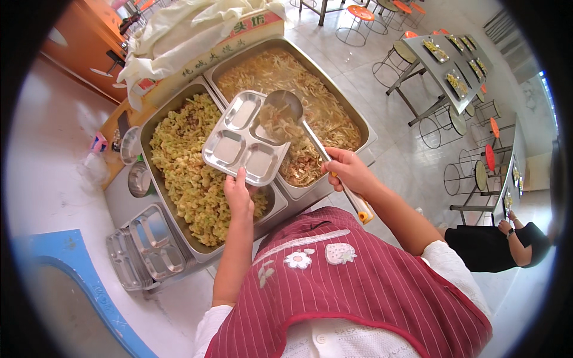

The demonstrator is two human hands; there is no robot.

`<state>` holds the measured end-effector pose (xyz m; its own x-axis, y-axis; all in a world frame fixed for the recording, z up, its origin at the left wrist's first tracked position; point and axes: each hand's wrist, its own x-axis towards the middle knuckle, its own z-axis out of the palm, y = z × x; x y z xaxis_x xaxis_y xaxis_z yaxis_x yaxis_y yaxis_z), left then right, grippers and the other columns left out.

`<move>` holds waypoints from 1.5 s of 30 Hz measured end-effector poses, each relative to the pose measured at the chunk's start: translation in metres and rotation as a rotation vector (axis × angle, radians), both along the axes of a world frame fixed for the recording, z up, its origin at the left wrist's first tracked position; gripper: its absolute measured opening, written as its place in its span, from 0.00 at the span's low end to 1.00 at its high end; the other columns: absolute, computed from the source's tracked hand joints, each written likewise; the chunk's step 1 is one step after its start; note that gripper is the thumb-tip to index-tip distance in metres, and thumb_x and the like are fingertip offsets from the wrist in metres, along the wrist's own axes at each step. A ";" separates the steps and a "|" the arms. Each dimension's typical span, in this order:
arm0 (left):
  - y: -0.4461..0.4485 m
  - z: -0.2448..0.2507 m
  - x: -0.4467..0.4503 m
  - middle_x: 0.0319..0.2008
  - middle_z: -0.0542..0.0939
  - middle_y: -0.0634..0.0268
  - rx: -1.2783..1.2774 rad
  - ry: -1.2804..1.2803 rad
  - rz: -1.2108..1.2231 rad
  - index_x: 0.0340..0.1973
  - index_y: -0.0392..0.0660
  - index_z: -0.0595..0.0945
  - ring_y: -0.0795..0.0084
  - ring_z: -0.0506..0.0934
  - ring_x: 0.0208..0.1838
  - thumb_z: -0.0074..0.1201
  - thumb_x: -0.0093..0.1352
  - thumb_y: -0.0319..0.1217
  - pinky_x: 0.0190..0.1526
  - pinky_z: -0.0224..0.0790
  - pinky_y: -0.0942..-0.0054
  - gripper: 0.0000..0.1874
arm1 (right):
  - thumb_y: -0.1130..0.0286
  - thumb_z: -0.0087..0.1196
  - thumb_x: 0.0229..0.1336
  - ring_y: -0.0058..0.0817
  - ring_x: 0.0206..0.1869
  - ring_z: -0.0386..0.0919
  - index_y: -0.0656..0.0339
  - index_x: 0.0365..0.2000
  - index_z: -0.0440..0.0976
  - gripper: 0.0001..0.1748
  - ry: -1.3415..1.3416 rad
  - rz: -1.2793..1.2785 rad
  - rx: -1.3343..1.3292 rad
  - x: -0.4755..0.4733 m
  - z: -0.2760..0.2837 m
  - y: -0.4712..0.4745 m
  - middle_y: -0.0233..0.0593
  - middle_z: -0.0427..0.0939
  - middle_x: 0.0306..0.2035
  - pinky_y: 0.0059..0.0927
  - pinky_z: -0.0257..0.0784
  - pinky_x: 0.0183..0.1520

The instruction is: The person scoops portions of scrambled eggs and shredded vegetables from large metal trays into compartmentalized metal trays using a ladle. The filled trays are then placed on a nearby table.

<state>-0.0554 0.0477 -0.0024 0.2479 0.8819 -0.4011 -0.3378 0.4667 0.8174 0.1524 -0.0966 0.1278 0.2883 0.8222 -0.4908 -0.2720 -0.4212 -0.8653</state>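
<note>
A stainless steel compartment tray (pixel 224 145) is held at its near edge by my left hand (pixel 239 197), thumb on top. My right hand (pixel 349 172) grips the handle of a metal ladle (pixel 317 138), whose end is white and yellow. The ladle's bowl tips over the tray's far right compartment, and shredded vegetables in broth (pixel 280 125) spill from it there. The tray's other three compartments show bare metal. Below the tray are two deep steel pans: one of cauliflower pieces (pixel 188 179) on the left, one of shredded vegetables in broth (pixel 331 98) on the right.
Stacked compartment trays (pixel 152 246) and a steel bowl (pixel 139 179) sit left of the pans. Behind, pale cloth (pixel 179 40) drapes a printed box. At right, a person in black (pixel 492 246) stands by tables (pixel 441 67) bearing filled trays, with several stools (pixel 360 13) around.
</note>
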 end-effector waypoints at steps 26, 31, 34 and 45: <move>0.036 0.008 -0.045 0.34 0.79 0.62 0.001 -0.103 -0.036 0.41 0.39 0.73 0.71 0.81 0.32 0.48 0.71 0.32 0.29 0.80 0.73 0.09 | 0.58 0.67 0.39 0.34 0.36 0.74 0.62 0.46 0.72 0.32 -1.029 0.141 -0.023 0.020 -0.051 0.032 0.40 0.73 0.32 0.35 0.70 0.40; 0.034 0.015 -0.047 0.34 0.79 0.63 -0.020 -0.072 -0.008 0.42 0.39 0.74 0.73 0.80 0.32 0.48 0.71 0.32 0.27 0.79 0.75 0.10 | 0.57 0.66 0.39 0.35 0.35 0.76 0.63 0.48 0.71 0.35 -0.962 0.128 0.101 0.005 -0.059 0.073 0.41 0.76 0.31 0.37 0.71 0.39; 0.032 0.021 -0.045 0.34 0.80 0.63 -0.024 -0.067 0.009 0.42 0.39 0.74 0.74 0.80 0.31 0.48 0.71 0.32 0.26 0.79 0.77 0.10 | 0.59 0.64 0.39 0.36 0.34 0.77 0.64 0.46 0.72 0.32 -1.042 0.064 0.152 -0.010 -0.084 0.105 0.43 0.77 0.29 0.36 0.72 0.39; 0.036 0.005 -0.053 0.34 0.80 0.63 0.078 0.027 0.049 0.43 0.40 0.75 0.76 0.80 0.30 0.48 0.71 0.32 0.28 0.78 0.76 0.10 | 0.69 0.54 0.45 0.38 0.24 0.78 0.62 0.18 0.78 0.08 -1.499 0.256 0.276 0.023 0.004 0.138 0.44 0.77 0.19 0.35 0.76 0.33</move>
<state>-0.1080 0.0835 0.0025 0.1938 0.9214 -0.3368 -0.3356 0.3849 0.8598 0.1758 0.0417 0.1318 0.2035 0.9381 0.2804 0.9394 -0.1063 -0.3260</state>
